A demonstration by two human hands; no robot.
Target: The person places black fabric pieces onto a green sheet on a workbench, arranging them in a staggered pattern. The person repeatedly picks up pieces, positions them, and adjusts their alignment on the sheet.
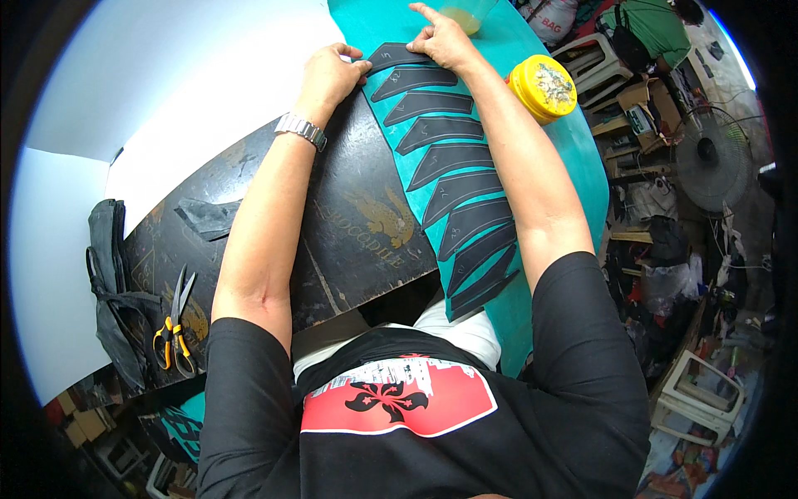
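Pinching 1 black piece by left end with left hand; touching right end with right hand, forefinger outstretched. Below hands: more pieces on green sheet.

Workshop: scissors are lying on a worktable, marked black panels are lining a teal surface, plastic stools are crowding alongside.

Toward one o'clock, black pieces with pale outlines on a teal sheet, and a yellow lid flecked with grey; eight o'clock, scissors with yellow-and-black handles; six o'clock, black shirt bearing a red panel with black flower.
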